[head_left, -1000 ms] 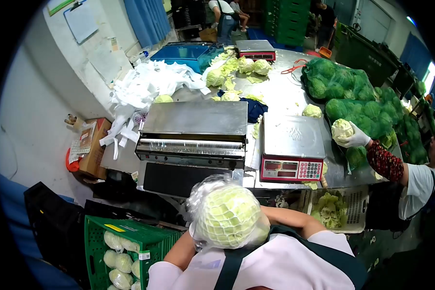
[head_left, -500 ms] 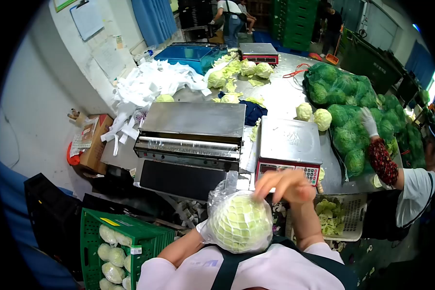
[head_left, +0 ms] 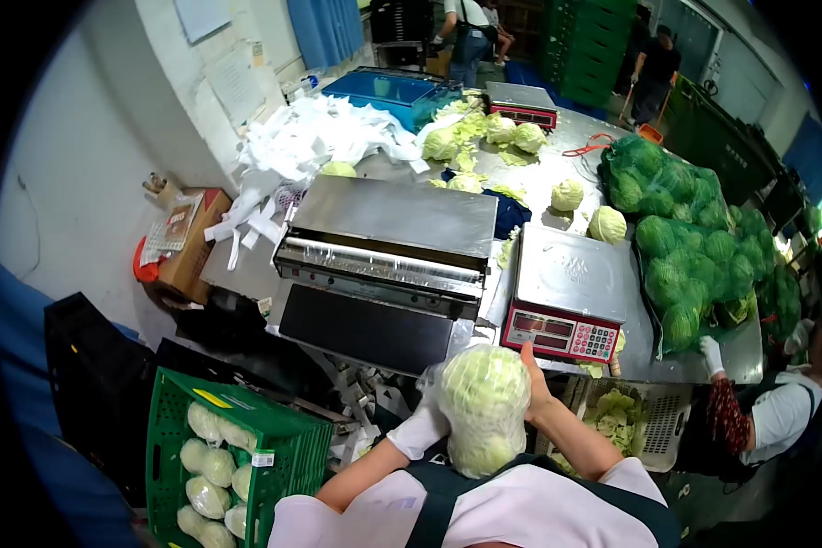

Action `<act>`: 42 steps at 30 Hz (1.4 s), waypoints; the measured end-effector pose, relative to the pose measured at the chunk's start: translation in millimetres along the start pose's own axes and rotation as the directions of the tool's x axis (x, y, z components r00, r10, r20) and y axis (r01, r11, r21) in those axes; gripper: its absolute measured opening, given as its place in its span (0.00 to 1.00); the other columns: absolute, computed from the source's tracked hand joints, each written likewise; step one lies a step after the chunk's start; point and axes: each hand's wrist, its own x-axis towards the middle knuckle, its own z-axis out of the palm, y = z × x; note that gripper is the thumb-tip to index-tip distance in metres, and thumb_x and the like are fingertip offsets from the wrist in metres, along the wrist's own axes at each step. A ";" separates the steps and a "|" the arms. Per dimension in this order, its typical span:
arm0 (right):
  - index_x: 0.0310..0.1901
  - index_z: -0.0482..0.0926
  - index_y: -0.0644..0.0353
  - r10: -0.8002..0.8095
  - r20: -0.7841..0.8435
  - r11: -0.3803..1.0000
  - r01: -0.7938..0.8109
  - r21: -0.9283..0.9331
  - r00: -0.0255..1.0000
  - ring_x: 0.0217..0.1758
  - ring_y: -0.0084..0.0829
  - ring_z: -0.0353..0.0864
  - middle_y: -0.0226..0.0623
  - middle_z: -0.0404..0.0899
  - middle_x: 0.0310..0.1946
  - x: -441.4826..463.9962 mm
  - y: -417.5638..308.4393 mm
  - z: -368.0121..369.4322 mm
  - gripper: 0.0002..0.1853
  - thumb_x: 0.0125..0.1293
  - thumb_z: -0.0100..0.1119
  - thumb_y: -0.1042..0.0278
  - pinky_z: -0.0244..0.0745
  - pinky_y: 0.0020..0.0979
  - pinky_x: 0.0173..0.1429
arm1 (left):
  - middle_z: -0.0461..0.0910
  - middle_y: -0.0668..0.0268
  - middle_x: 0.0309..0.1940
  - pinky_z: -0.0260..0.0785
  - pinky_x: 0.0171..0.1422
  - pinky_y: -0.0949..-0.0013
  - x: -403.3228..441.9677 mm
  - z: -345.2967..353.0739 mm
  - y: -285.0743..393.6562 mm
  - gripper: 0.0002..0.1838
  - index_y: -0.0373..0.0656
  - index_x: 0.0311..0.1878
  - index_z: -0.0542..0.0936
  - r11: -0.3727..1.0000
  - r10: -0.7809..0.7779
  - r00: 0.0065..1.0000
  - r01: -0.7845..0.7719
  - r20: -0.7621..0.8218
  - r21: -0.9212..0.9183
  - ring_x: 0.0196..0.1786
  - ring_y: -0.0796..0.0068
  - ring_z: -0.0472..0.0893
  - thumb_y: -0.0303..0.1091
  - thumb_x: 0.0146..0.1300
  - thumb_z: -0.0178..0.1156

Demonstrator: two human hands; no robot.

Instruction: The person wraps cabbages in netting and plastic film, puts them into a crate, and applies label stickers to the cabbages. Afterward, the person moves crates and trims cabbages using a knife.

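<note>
A cabbage in a white foam net and clear film (head_left: 486,388) is held upright in front of the chest; a second pale cabbage shape (head_left: 484,449) shows right below it. My left hand (head_left: 420,427), in a white glove, presses on its left side. Bare, my right hand (head_left: 536,384) lies along the right side with the thumb up. Just beyond stands the film wrapping machine (head_left: 388,265) with its black plate (head_left: 365,329). To the right of it is a scale (head_left: 571,274) with a red front panel.
A green crate (head_left: 288,452) of wrapped cabbages stands lower left. Netted cabbages (head_left: 694,265) lie on the table's right side. A co-worker's gloved hand (head_left: 711,356) is at the right table edge. A basket of leaves (head_left: 662,425) sits under the table.
My right hand has come down from above onto the cabbage's right side. The wrapped cabbage has turned and moved right. The co-worker's hand has moved from the netted cabbages down to the table edge.
</note>
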 end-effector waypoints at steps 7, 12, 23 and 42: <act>0.60 0.65 0.62 -0.066 -0.104 0.985 0.082 0.153 0.992 0.58 0.42 0.71 0.46 0.69 0.57 32.3 18.0 47.1 0.38 0.64 0.30 0.33 0.64 0.43 0.62 | 0.54 0.59 0.65 0.46 0.70 0.66 -60.9 -15.8 47.8 0.48 0.38 0.68 0.46 0.948 0.164 0.984 -0.140 -0.062 0.287 0.67 0.69 0.56 0.63 0.57 0.53; 0.52 0.71 0.63 -0.194 -0.298 0.957 0.113 -0.268 0.935 0.49 0.40 0.76 0.44 0.75 0.49 67.7 40.3 113.8 0.35 0.61 0.43 0.35 0.73 0.39 0.54 | 0.57 0.61 0.63 0.50 0.69 0.67 -84.4 -18.8 78.2 0.52 0.39 0.68 0.41 0.885 0.442 0.884 -0.403 -0.151 0.235 0.66 0.71 0.56 0.35 0.50 0.69; 0.61 0.62 0.67 0.181 0.475 0.654 0.256 -0.712 0.861 0.61 0.34 0.66 0.42 0.68 0.57 174.3 142.0 226.3 0.42 0.65 0.26 0.32 0.54 0.32 0.66 | 0.64 0.56 0.61 0.59 0.66 0.63 -254.3 -53.1 117.2 0.40 0.38 0.66 0.55 0.714 0.536 0.538 -0.700 -0.650 0.010 0.62 0.65 0.66 0.58 0.60 0.53; 0.45 0.76 0.67 0.632 0.266 0.267 0.117 -0.957 0.728 0.39 0.25 0.78 0.37 0.79 0.42 205.2 215.4 259.5 0.15 0.63 0.56 0.63 0.72 0.24 0.43 | 0.71 0.60 0.56 0.66 0.60 0.62 -638.8 -87.7 53.9 0.30 0.42 0.63 0.63 0.775 0.165 -0.136 -0.594 -0.977 0.214 0.55 0.64 0.73 0.51 0.64 0.51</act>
